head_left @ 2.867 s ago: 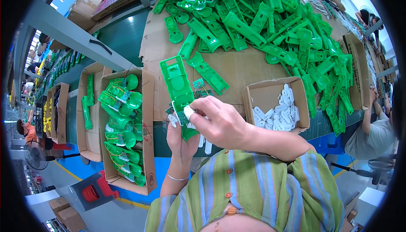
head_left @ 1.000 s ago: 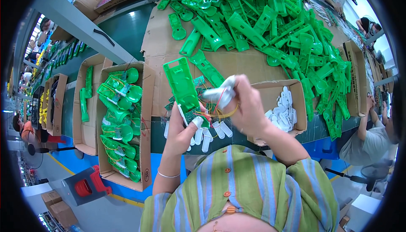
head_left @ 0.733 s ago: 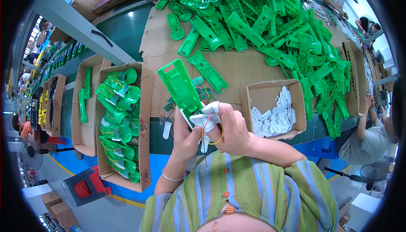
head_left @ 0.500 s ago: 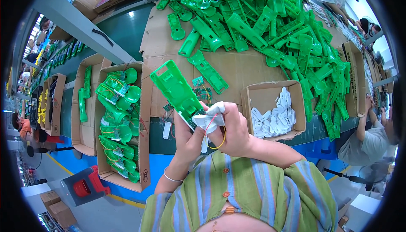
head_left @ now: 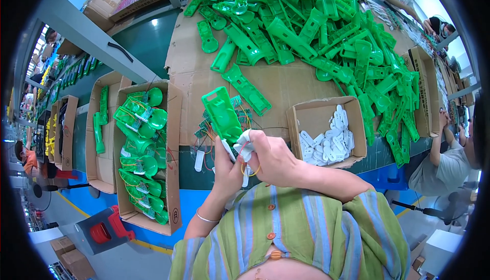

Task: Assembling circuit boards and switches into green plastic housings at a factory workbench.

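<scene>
One green moulded plastic housing (head_left: 222, 112), flat and long with a handle slot at its far end, stands tilted above the left hand (head_left: 228, 163), which grips its near end. The right hand (head_left: 273, 158) is closed around one small white plastic piece (head_left: 245, 143) pressed against that same end, touching the left hand, with thin red and yellow wires (head_left: 244, 163) looping beneath. Just right of the right hand sits one small cardboard box (head_left: 306, 119) of white pieces, too many to count. Left of the left hand stands one long cardboard box (head_left: 173, 142) of green assembled units. Beyond both hands lies a large heap of green housings (head_left: 326, 30), uncountable.
</scene>
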A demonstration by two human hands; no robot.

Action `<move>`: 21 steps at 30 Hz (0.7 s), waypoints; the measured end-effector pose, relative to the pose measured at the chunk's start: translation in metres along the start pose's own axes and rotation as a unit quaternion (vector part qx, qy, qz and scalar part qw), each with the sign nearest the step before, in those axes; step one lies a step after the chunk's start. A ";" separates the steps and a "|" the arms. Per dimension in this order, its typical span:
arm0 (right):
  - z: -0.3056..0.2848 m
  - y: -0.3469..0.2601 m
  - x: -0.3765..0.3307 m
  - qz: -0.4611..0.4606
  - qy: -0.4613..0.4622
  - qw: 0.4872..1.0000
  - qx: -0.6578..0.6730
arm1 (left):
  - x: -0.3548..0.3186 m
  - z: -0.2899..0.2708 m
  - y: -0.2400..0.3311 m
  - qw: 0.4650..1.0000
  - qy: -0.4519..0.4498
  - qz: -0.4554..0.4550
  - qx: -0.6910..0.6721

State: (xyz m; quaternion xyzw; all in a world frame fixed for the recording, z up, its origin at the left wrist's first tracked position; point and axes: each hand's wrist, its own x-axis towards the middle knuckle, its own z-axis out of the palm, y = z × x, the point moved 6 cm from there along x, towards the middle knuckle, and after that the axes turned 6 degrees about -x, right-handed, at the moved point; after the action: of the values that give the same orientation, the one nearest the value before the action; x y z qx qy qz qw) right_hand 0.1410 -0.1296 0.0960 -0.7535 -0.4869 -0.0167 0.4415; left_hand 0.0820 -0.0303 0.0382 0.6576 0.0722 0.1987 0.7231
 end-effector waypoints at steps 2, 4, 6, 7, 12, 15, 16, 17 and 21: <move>-0.019 0.000 0.010 -0.055 0.041 0.997 -0.032 | 0.003 0.003 -0.004 0.998 -0.031 -0.050 -0.033; -0.042 -0.008 0.022 -0.132 0.106 0.979 -0.114 | -0.002 0.012 0.001 0.987 -0.044 -0.110 -0.107; -0.041 -0.002 0.039 -0.152 0.089 0.968 -0.179 | -0.006 0.012 0.003 0.989 -0.084 -0.083 -0.090; -0.036 0.002 0.043 -0.113 0.035 0.970 -0.213 | -0.008 0.011 0.005 0.993 -0.098 -0.063 -0.016; -0.044 0.024 0.042 -0.062 -0.074 0.951 -0.294 | -0.014 0.002 -0.003 0.978 -0.100 -0.147 -0.109; -0.039 0.041 0.046 -0.065 -0.015 0.992 -0.108 | -0.019 0.012 0.007 0.947 -0.099 -0.189 -0.239; -0.035 0.047 0.042 -0.088 0.014 0.995 -0.054 | -0.018 0.021 0.013 0.921 -0.103 -0.202 -0.317; -0.034 0.047 0.040 -0.111 0.042 0.993 0.003 | -0.020 0.023 0.016 0.918 -0.091 -0.205 -0.327; -0.026 0.043 0.042 -0.089 0.051 0.995 0.016 | -0.022 0.013 0.019 0.933 -0.108 -0.197 -0.283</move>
State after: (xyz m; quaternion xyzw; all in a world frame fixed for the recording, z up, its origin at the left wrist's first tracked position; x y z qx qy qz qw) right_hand 0.2054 -0.1233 0.1034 -0.6978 -0.5292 -0.0869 0.4748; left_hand 0.0628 -0.0497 0.0546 0.4162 0.0626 -0.0073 0.9071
